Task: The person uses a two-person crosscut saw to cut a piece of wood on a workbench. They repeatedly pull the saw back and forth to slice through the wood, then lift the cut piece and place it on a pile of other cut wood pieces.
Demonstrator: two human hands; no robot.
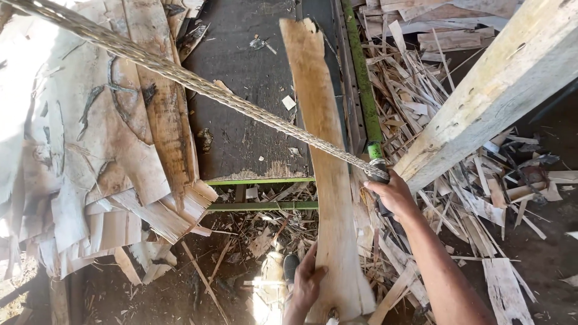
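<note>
A stack of pale veneer sheets [90, 150] fills the left half of the frame, curled and cracked at the edges. A thick pale timber beam [500, 90] slants from the upper right toward the centre. Between them lies a dark flat bed [253, 90] with a green rail [361, 78] along its right side. Splintered wood scraps [457, 180] cover the floor at right and below centre.

A long rough slab of wood [325, 180] runs from top centre down to the bottom edge, lying over the near end of the bed. The left hand [308, 280] at bottom centre is partly open, fingers and thumb pressed on the slab's lower left edge. The right hand [391, 191], right of centre, is closed around the end of a twisted rope [198, 84] that stretches taut to the upper left corner.

The slab looks steadied while the rope is held tight.
</note>
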